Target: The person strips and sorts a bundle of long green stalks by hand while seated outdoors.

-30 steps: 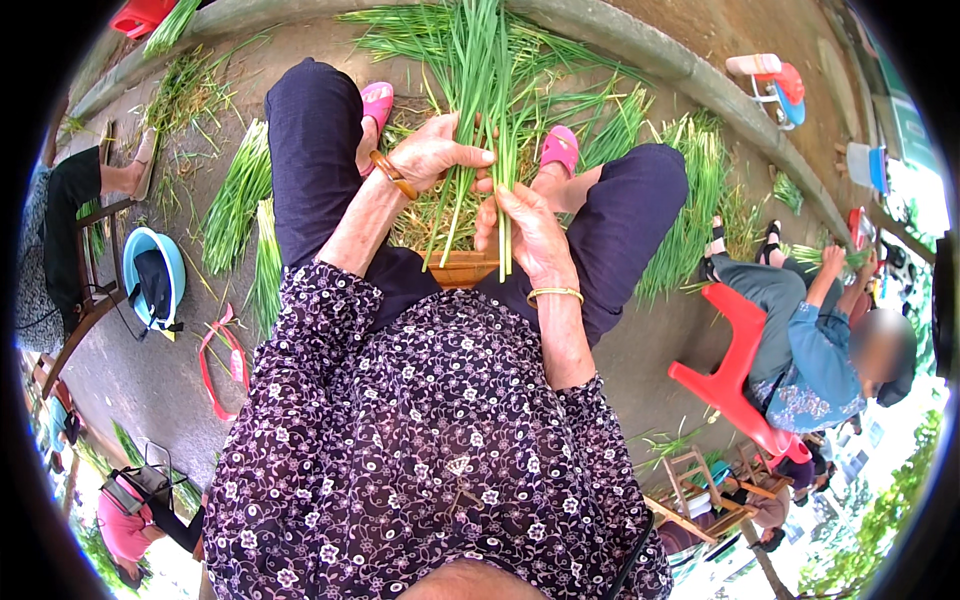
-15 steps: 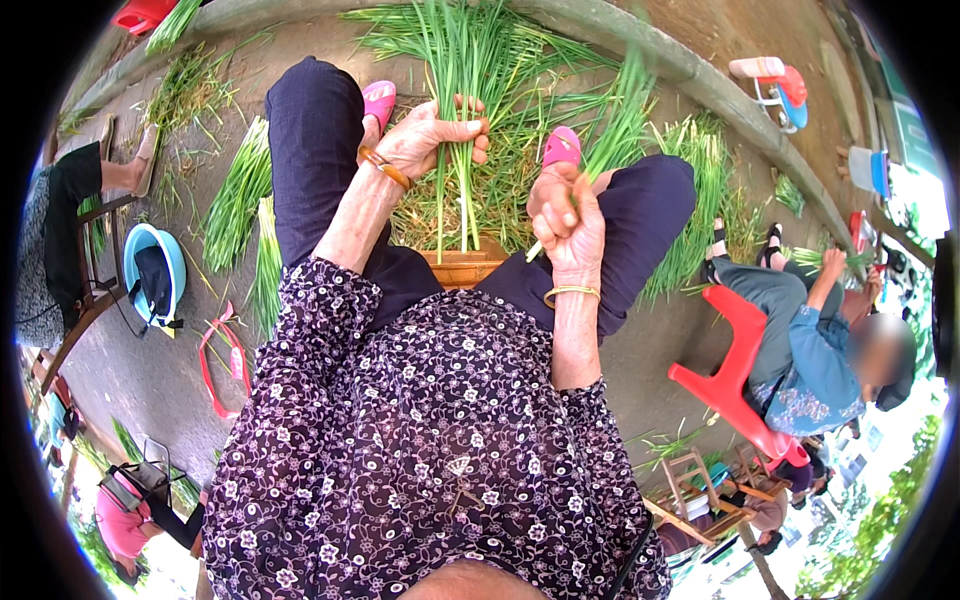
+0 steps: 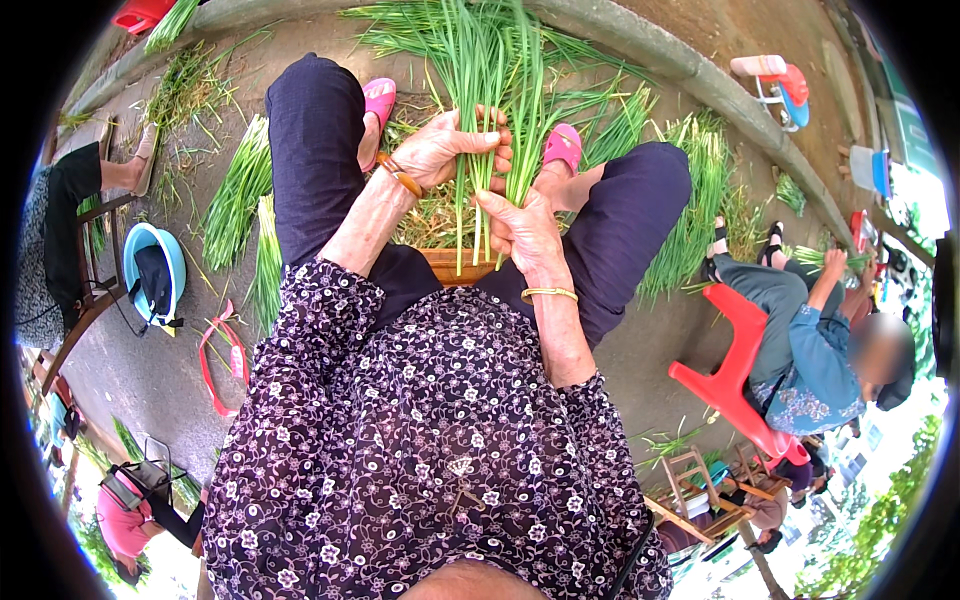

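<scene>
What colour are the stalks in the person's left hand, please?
The stalks are green, paler toward their lower ends; the head view shows this best.

green stalks (image 3: 482, 75), dark flower-patterned shirt (image 3: 420, 420)

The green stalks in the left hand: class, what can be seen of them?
The green stalks form a loose bunch, long, slender and fresh-looking, paler toward their lower ends. The left hand grips them between the person's knees. Above it the leaves fan out, overlapping other greens in view, so their tips are hard to separate; below it, a few bare, nearly straight ends point toward the person. Contact with neighbouring stalks is unclear.
</scene>
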A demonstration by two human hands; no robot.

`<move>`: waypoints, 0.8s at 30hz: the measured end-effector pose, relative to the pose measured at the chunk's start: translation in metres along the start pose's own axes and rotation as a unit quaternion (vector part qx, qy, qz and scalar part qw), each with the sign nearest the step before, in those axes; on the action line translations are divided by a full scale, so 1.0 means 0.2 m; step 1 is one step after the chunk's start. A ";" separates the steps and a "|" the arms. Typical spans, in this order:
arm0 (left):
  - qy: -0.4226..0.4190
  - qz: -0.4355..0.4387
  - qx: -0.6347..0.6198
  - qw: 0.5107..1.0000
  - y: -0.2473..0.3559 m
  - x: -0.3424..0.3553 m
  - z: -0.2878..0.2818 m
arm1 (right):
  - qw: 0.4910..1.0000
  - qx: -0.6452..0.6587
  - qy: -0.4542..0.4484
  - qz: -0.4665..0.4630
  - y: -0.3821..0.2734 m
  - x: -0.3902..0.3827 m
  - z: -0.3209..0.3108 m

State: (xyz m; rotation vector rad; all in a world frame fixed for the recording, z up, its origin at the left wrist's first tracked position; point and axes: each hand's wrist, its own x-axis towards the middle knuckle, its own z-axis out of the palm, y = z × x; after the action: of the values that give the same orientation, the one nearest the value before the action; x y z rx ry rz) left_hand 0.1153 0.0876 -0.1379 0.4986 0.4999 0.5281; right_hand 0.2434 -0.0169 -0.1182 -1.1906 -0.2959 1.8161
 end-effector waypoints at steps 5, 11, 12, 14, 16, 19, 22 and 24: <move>0.033 0.017 0.074 0.997 0.00 -0.01 0.01 | 1.000 0.008 0.005 -0.016 -0.01 -0.01 0.02; 0.062 0.000 0.178 0.982 0.02 -0.03 0.04 | 0.999 -0.024 0.016 -0.037 -0.01 -0.01 0.02; 0.061 -0.011 0.188 0.980 0.03 -0.03 0.04 | 0.999 -0.023 0.017 -0.038 0.00 -0.01 0.01; 0.061 -0.031 0.206 0.976 0.04 -0.05 0.04 | 0.999 -0.023 0.019 -0.039 0.01 -0.01 0.00; 0.046 -0.033 0.196 0.979 0.05 -0.05 0.03 | 1.000 0.005 0.003 -0.030 0.00 -0.01 0.01; 0.022 -0.036 0.172 0.984 0.06 -0.06 0.03 | 1.000 0.011 -0.005 -0.022 -0.01 -0.01 0.00; 0.006 -0.036 0.156 0.987 0.07 -0.06 0.02 | 1.000 0.003 -0.018 -0.024 -0.02 0.00 -0.02; -0.001 -0.036 0.146 0.989 0.07 -0.06 0.02 | 0.999 0.010 -0.015 -0.031 -0.01 0.00 -0.03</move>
State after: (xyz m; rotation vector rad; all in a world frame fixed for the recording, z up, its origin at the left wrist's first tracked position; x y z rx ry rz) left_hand 0.1036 0.0891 -0.1224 0.7580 0.5953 0.3866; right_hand 0.2494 -0.0165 -0.1200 -1.1297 -0.3264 1.7806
